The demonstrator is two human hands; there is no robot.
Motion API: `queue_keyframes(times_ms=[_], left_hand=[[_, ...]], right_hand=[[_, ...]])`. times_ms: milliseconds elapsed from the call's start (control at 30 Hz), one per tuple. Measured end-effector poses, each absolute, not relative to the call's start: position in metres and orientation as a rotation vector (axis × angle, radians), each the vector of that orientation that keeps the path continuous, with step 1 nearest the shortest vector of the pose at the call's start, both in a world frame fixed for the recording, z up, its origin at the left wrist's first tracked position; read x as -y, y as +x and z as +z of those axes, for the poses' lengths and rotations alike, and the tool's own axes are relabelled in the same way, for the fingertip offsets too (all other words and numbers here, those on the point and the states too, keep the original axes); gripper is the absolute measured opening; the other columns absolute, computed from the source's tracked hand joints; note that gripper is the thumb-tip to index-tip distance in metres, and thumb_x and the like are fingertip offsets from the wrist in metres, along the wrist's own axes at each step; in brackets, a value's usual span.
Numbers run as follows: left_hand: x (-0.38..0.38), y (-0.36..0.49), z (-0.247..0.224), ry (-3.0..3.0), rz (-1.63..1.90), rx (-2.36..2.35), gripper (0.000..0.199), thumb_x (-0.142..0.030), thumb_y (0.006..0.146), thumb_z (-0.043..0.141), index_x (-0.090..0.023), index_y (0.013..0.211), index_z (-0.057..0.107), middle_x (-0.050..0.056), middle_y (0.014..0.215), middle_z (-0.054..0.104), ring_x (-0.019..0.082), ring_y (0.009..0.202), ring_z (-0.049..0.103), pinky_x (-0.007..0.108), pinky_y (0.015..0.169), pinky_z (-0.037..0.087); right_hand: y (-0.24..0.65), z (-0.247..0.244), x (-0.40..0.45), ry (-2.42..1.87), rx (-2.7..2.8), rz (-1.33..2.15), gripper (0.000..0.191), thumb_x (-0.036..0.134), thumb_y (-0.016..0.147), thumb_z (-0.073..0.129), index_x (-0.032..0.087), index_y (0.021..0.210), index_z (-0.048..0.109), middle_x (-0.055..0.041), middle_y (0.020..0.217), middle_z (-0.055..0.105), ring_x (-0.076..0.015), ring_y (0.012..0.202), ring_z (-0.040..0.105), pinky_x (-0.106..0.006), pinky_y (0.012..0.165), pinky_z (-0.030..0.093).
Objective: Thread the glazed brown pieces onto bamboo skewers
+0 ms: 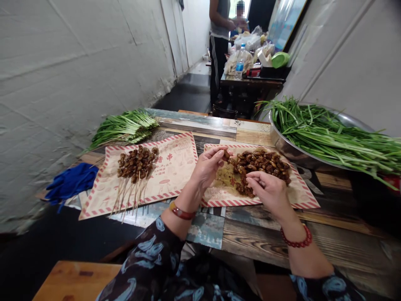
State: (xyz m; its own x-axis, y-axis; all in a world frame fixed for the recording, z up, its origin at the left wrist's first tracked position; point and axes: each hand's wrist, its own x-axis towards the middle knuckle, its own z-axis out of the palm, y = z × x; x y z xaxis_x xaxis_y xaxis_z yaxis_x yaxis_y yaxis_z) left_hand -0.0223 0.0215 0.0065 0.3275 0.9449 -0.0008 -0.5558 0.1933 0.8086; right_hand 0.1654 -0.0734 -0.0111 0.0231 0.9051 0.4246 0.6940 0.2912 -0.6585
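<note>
patterned sleeves (147,263) near the counter's (266,238) close edge; left hand (208,165) pinches a brown piece (226,156), right hand (266,188) has fingertips together, contents unclear, by the brown pile (263,161) mid-counter; loaded skewers (136,165) lie toward the left edge.

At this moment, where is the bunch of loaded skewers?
In the head view, the loaded skewers lie on the left paper sheet, between the blue cloth and the person's left hand.
</note>
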Motion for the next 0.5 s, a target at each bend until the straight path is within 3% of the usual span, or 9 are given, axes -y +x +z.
queue_keyframes(times_ms=[133, 500], left_hand=[[-0.0233, -0.024, 0.0062, 0.817, 1.18, -0.602, 0.03, -0.032, 0.067, 0.082, -0.016, 0.091, 0.073, 0.005, 0.086, 0.072, 0.008, 0.07, 0.059, 0.018, 0.057, 0.036], [-0.0191, -0.0201, 0.0093, 0.829, 1.154, -0.62, 0.029, -0.033, 0.065, 0.083, -0.015, 0.085, 0.074, 0.006, 0.082, 0.072, 0.011, 0.076, 0.063, 0.018, 0.056, 0.036]], right_hand=[[0.1659, -0.0092, 0.0743, -1.454, 1.768, 0.157, 0.019, 0.032, 0.092, 0.055, 0.022, 0.083, 0.068, -0.0015, 0.075, 0.073, -0.0158, 0.065, 0.067, -0.027, 0.065, 0.052], [0.1597, -0.0054, 0.0772, -1.417, 1.746, 0.082, 0.019, 0.026, 0.092, 0.053, 0.021, 0.078, 0.065, 0.0002, 0.07, 0.07, -0.0139, 0.064, 0.066, -0.024, 0.065, 0.05]])
